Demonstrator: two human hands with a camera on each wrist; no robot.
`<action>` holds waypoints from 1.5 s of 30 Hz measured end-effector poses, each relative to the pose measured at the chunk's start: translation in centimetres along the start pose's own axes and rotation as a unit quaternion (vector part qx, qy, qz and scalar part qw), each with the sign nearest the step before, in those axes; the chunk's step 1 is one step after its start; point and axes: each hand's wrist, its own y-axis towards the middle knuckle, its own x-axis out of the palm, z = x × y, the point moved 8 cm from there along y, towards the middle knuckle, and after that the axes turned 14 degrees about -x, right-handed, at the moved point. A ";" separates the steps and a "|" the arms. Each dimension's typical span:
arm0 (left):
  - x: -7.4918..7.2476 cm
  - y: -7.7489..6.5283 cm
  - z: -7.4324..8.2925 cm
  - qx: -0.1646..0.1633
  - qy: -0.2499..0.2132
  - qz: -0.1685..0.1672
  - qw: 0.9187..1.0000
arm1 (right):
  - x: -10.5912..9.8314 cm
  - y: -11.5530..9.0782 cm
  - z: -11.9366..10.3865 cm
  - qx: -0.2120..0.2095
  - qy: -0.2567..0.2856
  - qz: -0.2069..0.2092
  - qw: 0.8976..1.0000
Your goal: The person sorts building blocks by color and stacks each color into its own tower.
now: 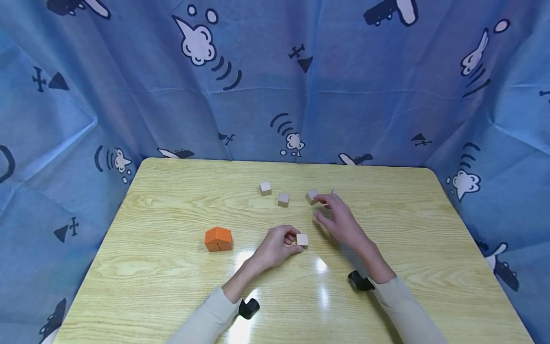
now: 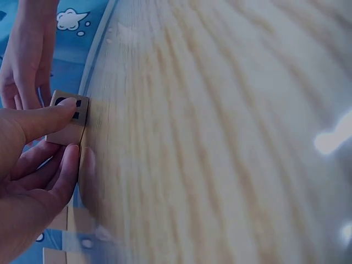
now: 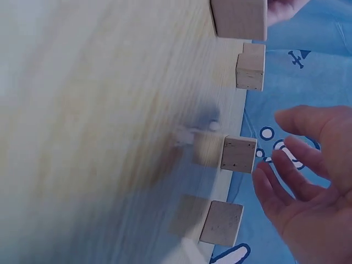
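Note:
In the head view my left hand (image 1: 275, 247) pinches a small pale wooden cube (image 1: 302, 240) at mid-table. The left wrist view shows thumb and fingers on this cube (image 2: 65, 131), which bears a black mark on one face. My right hand (image 1: 343, 223) is farther back, fingers parted and lightly bent, holding nothing. It hovers near a second wooden cube (image 1: 312, 197), and another cube (image 1: 335, 192) is partly hidden behind it. From the right wrist, a gap shows between the thumb and fingers, with the plain cube (image 3: 239, 154) just beyond the fingertips.
Two more wooden cubes, one (image 1: 265, 188) at the back and one (image 1: 283, 199) slightly nearer, stand left of the right hand. An orange house-shaped block piece (image 1: 218, 239) with a seam sits at left. Blue patterned cloth (image 1: 258, 86) hangs around the wooden table (image 1: 163, 286).

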 end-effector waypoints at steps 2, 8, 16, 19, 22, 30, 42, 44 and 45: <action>0.0 0.0 0.0 0.000 -0.003 0.000 1.000 | -0.1 0.4 0.2 0.001 -0.015 0.006 1.000; -0.2 -0.1 0.1 -0.003 0.000 0.003 1.000 | 0.5 1.7 1.3 0.018 -0.037 -0.010 0.999; 0.0 0.0 0.0 -0.010 0.004 0.001 1.000 | 1.4 2.6 2.4 0.020 -0.055 -0.048 0.997; 0.0 0.0 0.0 -0.010 0.004 0.001 1.000 | 1.4 2.9 2.5 0.022 -0.062 -0.053 0.996; 0.1 0.0 -0.1 -0.012 0.003 -0.001 1.000 | 1.3 3.0 2.8 0.036 -0.065 -0.054 0.996; 0.0 0.0 -0.1 -0.010 0.003 0.001 1.000 | 1.5 3.1 3.2 0.064 -0.041 -0.060 0.995; 0.0 0.0 0.0 -0.006 -0.002 0.000 1.000 | 0.7 1.8 1.9 0.052 -0.017 -0.052 0.997; 0.0 0.0 0.0 -0.009 -0.003 -0.001 1.000 | 0.6 1.4 1.7 0.051 -0.010 -0.052 0.997; 0.0 0.0 0.0 -0.008 -0.003 -0.001 1.000 | 0.6 1.3 1.6 0.050 -0.004 -0.053 0.997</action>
